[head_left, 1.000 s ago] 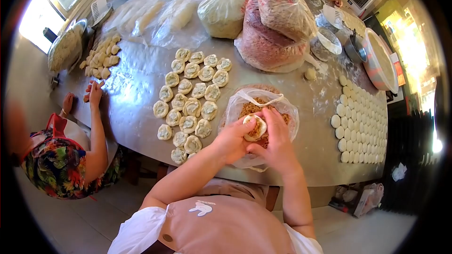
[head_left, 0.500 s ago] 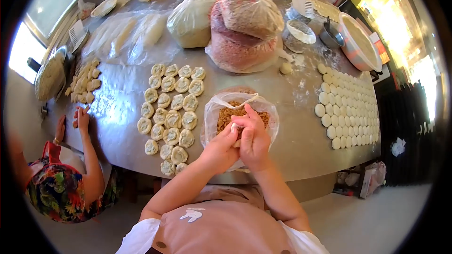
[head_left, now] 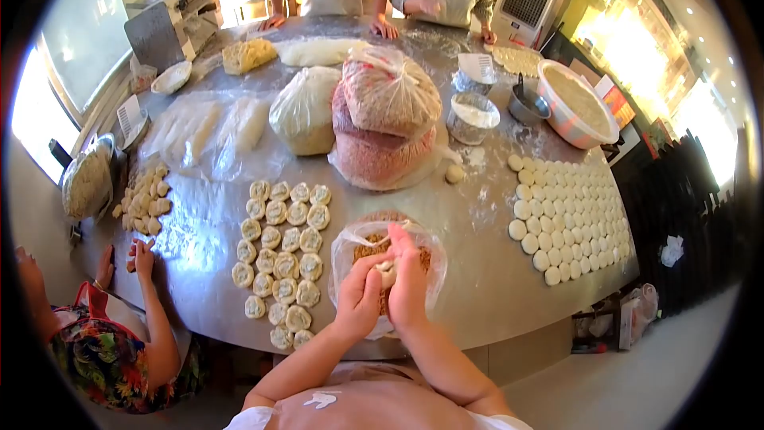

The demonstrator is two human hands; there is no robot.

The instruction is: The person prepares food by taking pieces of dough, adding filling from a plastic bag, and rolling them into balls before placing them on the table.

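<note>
As far as I can tell from here, my left hand [head_left: 358, 302] and right hand [head_left: 408, 283] both have fingers [head_left: 403, 247] cupped snug around one pale dough piece [head_left: 386, 272], right over the bag [head_left: 344, 251] of brown filling [head_left: 370, 248].

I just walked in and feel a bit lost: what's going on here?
The person's left hand and right hand hold a small piece of dough between them, over an open plastic bag of brown filling. To their left lie rows of shaped dough pieces; to their right, many pale round pieces. Further left, a co-worker's hand is near small dough lumps.
</note>
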